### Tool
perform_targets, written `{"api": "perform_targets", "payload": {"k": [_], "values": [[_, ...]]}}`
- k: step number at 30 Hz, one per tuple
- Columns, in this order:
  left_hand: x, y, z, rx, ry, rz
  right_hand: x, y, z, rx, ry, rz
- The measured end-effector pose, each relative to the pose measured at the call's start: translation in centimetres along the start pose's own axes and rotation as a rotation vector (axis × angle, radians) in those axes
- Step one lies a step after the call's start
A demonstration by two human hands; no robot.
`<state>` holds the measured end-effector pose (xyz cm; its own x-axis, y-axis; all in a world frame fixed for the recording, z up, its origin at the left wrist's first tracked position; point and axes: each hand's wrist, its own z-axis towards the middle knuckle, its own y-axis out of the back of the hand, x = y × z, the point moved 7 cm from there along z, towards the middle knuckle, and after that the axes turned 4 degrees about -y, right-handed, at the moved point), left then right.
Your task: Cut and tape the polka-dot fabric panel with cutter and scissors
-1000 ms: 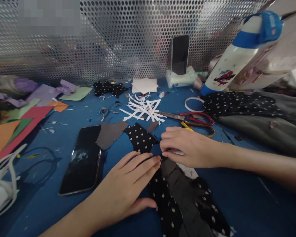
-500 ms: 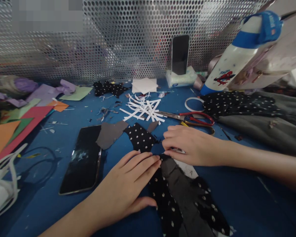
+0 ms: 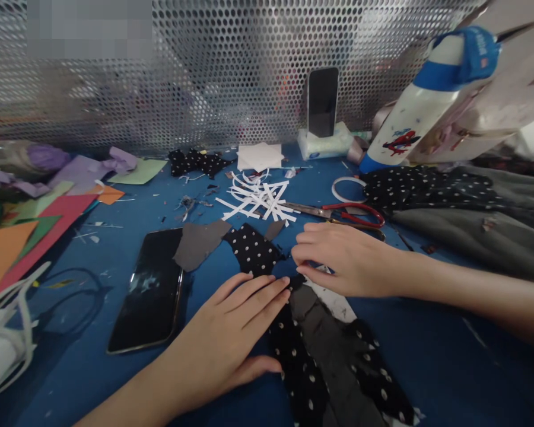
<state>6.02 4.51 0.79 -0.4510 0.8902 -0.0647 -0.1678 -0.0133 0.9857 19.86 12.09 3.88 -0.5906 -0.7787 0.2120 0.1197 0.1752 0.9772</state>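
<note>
My left hand [image 3: 238, 332] lies flat, fingers stretched out, with its fingertips on the top end of a long patchwork piece [image 3: 324, 350] of black dotted and dark grey cloth over white paper. Curled just above the same end is my right hand [image 3: 338, 258], its fingers bent; what they hold, if anything, is hidden. A loose black dotted scrap [image 3: 253, 248] and a grey scrap [image 3: 200, 242] lie beyond my left fingers. Behind my right hand are red-handled scissors [image 3: 351, 213], beside a pile of white paper strips [image 3: 260, 196].
A black phone [image 3: 149, 290] lies left of my left hand. Coloured papers [image 3: 48, 231] and a white cable [image 3: 24, 314] are at the left. A second phone [image 3: 323, 101] stands at the back, near a bottle [image 3: 418, 112]. Dark cloth [image 3: 463, 219] lies at the right.
My right hand has lifted slightly at the fingers, showing a bit more of the white paper under it. My left hand has stayed in place on the cloth.
</note>
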Motion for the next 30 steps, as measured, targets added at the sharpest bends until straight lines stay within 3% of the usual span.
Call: {"api": "perform_targets", "payload": {"k": [6,16,30], "values": [[0.06,0.03,-0.03,-0.002,0.005,-0.016,-0.36,-0.29,0.21,0.017,0.006,0.113],[0.07,-0.01,-0.03,-0.004,0.000,0.011,-0.16,-0.07,0.32,-0.012,0.046,0.115],[0.27,0.00,-0.05,-0.030,0.036,-0.055,-1.05,-0.59,0.26,0.054,-0.030,0.171]]}}
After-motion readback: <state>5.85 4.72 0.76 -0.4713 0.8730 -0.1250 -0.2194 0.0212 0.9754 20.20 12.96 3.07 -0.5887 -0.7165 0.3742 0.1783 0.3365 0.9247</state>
